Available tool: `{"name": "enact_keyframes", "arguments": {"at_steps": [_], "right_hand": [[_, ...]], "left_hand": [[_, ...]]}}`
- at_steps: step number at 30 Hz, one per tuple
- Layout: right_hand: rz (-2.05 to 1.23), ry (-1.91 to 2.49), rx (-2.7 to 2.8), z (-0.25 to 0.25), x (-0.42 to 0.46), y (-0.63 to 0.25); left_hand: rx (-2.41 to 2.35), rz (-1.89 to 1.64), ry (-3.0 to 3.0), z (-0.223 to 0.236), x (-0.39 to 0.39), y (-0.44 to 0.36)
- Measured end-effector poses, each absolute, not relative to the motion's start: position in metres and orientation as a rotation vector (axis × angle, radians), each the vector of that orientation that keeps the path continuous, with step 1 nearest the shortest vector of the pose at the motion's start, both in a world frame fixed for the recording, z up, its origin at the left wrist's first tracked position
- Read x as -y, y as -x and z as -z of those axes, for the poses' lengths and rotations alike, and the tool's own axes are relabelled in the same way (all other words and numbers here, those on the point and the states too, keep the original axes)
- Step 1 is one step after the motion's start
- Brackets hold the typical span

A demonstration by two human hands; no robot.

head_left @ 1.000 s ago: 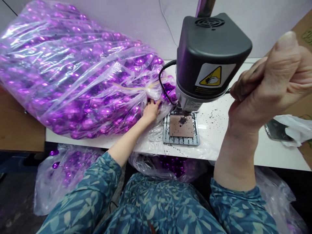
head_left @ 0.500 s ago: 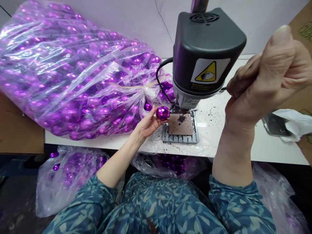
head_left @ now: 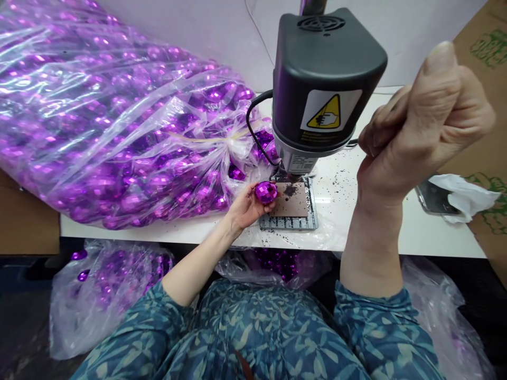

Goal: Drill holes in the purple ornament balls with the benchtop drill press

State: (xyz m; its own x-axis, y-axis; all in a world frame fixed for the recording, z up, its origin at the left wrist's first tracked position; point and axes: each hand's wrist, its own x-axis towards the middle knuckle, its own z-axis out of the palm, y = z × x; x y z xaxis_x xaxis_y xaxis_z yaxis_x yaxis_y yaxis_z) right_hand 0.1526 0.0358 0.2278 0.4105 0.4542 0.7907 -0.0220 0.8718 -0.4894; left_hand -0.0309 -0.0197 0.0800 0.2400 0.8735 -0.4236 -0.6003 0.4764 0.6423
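Note:
My left hand [head_left: 251, 205] pinches a shiny purple faceted bauble [head_left: 266, 192] by its side. The bauble sits over the left edge of a brown board [head_left: 295, 207], below the drill press [head_left: 328, 79] head. Dark shavings lie on the board, which rests on the grey slotted base [head_left: 312, 215]. At the right of the machine my right hand [head_left: 430, 113] is raised and closed in a fist. A short dark rod [head_left: 350, 143] runs from the machine towards these fingers; the grip itself is mostly hidden behind the hand.
A large tied clear bag [head_left: 130, 121] of purple baubles fills the table's left side. More bagged baubles [head_left: 114, 279] hang below the white table's [head_left: 439, 240] edge. A phone [head_left: 435, 198] lies under white tissue [head_left: 463, 195], by a cardboard box [head_left: 485, 105].
My left hand has brought the bauble slightly right and down, over the board's edge. My right fist keeps its place beside the machine. The whole view has shifted a little.

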Motion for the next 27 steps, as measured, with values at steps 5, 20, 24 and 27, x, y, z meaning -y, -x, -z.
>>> {"name": "enact_keyframes", "arguments": {"at_steps": [5,20,24,27], "right_hand": [[-0.277,0.495,1.126,-0.226,-0.03,-0.152],[-0.273,0.494,1.123,-0.226,-0.031,-0.151],[-0.269,0.5,1.103,-0.226,-0.029,-0.15],[-0.258,0.503,1.11,-0.226,-0.029,-0.149]], "left_hand": [[-0.88,-1.062,-0.673,-0.072,0.023,0.036],[-1.14,-1.162,-1.203,-0.036,0.013,0.034],[-1.088,-1.155,-1.227,-0.031,0.006,0.028],[-1.084,-1.149,-1.237,-0.03,0.002,0.023]]}}
